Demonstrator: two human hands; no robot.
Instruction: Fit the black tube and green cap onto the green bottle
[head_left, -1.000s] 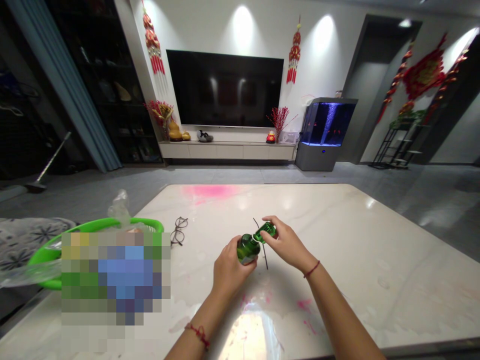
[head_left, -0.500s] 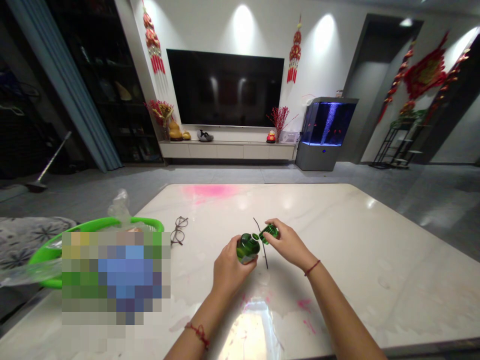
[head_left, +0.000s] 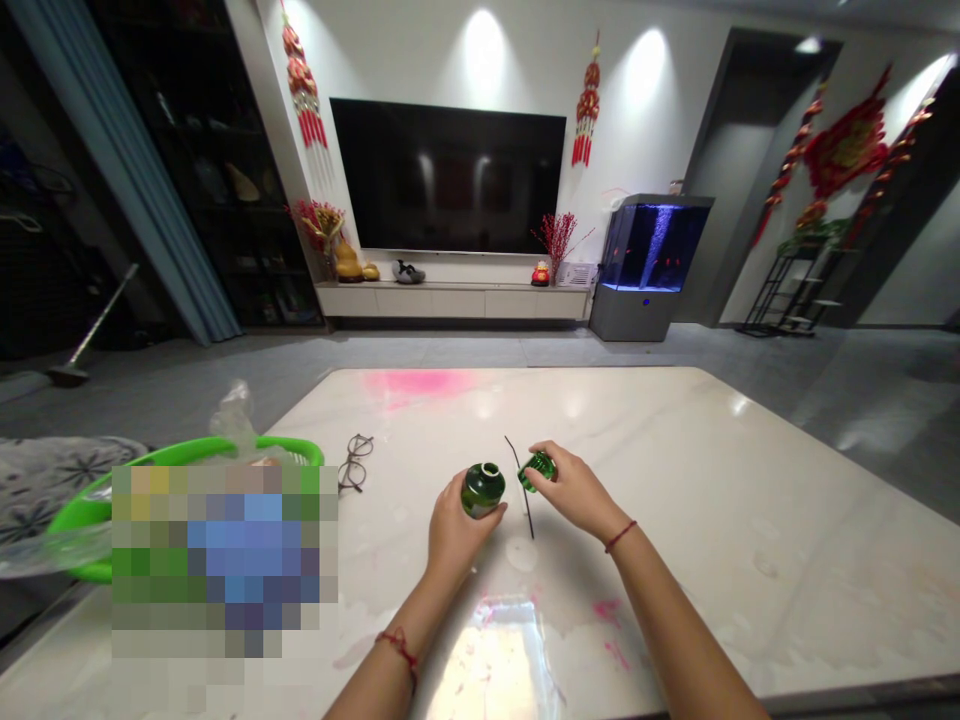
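My left hand [head_left: 459, 535] is wrapped round a dark green glass bottle [head_left: 484, 490]. The bottle stands nearly upright in the grip, its round open mouth facing up. To its right, my right hand [head_left: 574, 488] has its fingers closed on a small, see-through green ribbed cup [head_left: 537, 470], tilted a little toward the bottle. A gap separates cup and bottle. Between and beneath them a thin black stick [head_left: 528, 505], bent near its far end, lies on the marble table [head_left: 720, 520]. What the cup holds inside cannot be made out.
Eyeglasses [head_left: 355, 464] lie left of the bottle. A green basket [head_left: 289, 443] with plastic bags sits at the table's left, partly blurred out by blocks. Pink stains [head_left: 420, 382] mark the far edge, with more near my arms. Small wet patches [head_left: 523, 553] show on the tabletop.
The bottle was tipped with its mouth against the ribbed cup; now it is turned more upright and has moved left, away from the cup. My right hand has hardly moved.
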